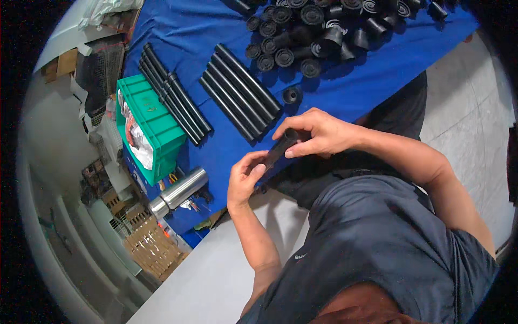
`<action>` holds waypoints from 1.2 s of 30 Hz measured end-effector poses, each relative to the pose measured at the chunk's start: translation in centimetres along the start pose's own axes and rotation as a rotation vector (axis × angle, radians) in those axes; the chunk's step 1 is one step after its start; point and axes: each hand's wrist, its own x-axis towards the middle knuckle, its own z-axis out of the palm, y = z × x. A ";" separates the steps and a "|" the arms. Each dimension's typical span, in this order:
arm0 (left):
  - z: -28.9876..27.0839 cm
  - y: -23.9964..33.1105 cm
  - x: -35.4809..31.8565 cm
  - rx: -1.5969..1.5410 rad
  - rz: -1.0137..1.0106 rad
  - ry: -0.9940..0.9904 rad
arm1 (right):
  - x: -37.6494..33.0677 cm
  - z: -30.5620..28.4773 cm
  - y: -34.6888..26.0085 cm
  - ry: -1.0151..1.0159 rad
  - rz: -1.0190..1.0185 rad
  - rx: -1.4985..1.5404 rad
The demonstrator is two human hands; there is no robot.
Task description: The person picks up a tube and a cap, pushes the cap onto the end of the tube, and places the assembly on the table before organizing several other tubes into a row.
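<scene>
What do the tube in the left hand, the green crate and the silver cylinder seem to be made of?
Tube: probably black plastic, possibly rubber; evenly dark, fairly dull surface.
Green crate: likely moulded plastic, with raised ribs and uniform colour.
Silver cylinder: apparently smooth metal, given its bright lengthwise highlights.

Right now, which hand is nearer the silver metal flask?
Left. The left hand is a little to the right of the silver metal flask, holding a black tube; the right hand is farther right, at the tube's other end.
</scene>
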 end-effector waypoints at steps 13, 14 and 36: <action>5.3 -1.3 -0.1 -0.976 0.597 0.136 | 0.0 0.5 -0.1 -0.195 -0.158 -0.214; 5.5 -2.3 0.0 -1.109 0.519 0.166 | 0.0 0.5 -0.1 -0.195 -0.154 -0.220; 6.0 0.0 0.6 0.842 0.608 0.643 | -0.2 0.2 0.6 0.031 -0.100 -0.230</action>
